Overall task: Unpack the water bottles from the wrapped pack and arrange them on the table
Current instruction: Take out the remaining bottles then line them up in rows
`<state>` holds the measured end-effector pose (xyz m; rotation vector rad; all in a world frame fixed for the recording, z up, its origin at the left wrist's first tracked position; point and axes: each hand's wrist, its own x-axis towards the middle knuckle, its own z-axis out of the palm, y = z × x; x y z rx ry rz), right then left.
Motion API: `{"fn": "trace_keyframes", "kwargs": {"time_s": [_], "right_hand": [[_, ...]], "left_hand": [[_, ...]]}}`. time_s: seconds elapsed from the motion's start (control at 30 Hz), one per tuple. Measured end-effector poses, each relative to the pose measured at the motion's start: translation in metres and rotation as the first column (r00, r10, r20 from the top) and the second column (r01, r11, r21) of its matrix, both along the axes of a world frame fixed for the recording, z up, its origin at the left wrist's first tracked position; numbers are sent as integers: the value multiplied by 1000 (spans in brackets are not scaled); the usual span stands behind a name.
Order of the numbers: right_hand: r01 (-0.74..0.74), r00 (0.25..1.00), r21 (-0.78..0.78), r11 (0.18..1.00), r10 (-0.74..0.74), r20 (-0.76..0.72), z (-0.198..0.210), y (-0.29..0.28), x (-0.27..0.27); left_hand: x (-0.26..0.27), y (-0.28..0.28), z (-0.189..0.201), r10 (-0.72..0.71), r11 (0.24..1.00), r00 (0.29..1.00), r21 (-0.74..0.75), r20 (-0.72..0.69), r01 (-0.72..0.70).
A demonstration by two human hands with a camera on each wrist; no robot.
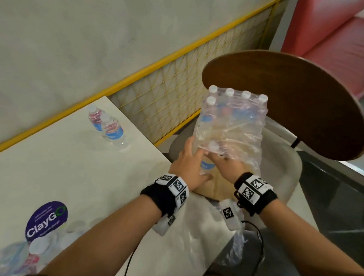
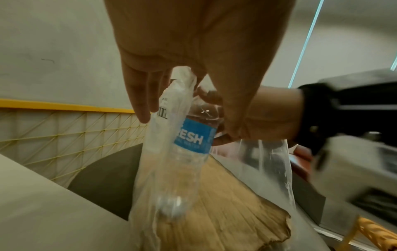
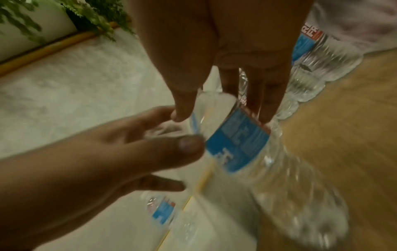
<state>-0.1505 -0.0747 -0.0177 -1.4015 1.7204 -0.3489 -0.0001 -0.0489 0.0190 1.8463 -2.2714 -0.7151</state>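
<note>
A clear plastic-wrapped pack of water bottles (image 1: 232, 123) stands on a chair seat just right of the white table (image 1: 63, 168). At its near lower corner a blue-labelled bottle (image 1: 207, 165) (image 2: 190, 137) (image 3: 242, 144) pokes out of the torn wrap (image 2: 154, 152). My right hand (image 1: 226, 165) (image 3: 223, 112) grips this bottle, thumb on one side and fingers on the other. My left hand (image 1: 190, 160) (image 2: 163, 95) holds the loose wrap round the bottle's upper part. Two unpacked bottles (image 1: 114, 130) (image 1: 95, 118) stand upright on the table's far side.
A brown curved chair back (image 1: 290, 104) rises behind the pack. A yellow mesh rail (image 1: 175, 92) runs along the wall. More wrapped bottles (image 1: 25, 255) and a purple ClayGo sticker (image 1: 47, 221) are at the table's near left. The tan seat (image 2: 236, 212) lies under the pack.
</note>
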Motion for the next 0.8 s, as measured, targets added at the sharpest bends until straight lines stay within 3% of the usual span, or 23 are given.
{"fn": "trace_keyframes", "kwargs": {"time_s": [0.03, 0.1, 0.2, 0.27, 0.3, 0.37, 0.47, 0.53, 0.73, 0.77, 0.8], "right_hand": [[-54, 995, -73, 996, 59, 79, 10, 12, 2], [-228, 936, -69, 971, 238, 260, 21, 20, 0], [-243, 853, 98, 965, 164, 496, 21, 2, -7], [-119, 908, 145, 982, 48, 417, 16, -19, -11], [-47, 952, 181, 982, -11, 305, 13, -29, -14], [-7, 1000, 179, 984, 5, 8, 19, -48, -16], [-104, 927, 149, 983, 150, -343, 26, -80, -17], [-218, 877, 21, 976, 205, -434, 33, -88, -10], [-330, 779, 61, 942, 308, -546, 6, -98, -8], [-392, 693, 68, 917, 344, -634, 5, -105, -6], [-396, 741, 4, 918, 322, -589, 4, -107, -2]], "left_hand": [[-2, -3, -3, 13, 999, 1000, 35, -27, -12], [-5, -8, -7, 0, 992, 998, 125, -69, 9], [-8, -9, -10, 22, 982, 990, 188, -137, 4], [-9, -8, -10, 64, 984, 989, 172, -135, -40], [-8, -7, -10, 76, 986, 990, 154, -120, -58], [-3, -8, -10, 88, 986, 989, 149, -120, -69], [7, -9, -10, 63, 981, 988, 193, -139, -35], [13, -8, -9, 55, 980, 989, 199, -136, -27], [21, -3, -13, 57, 985, 989, 169, -139, -33], [21, -3, -14, 51, 985, 991, 168, -127, -30], [20, -3, -15, 48, 985, 992, 169, -118, -27]]}}
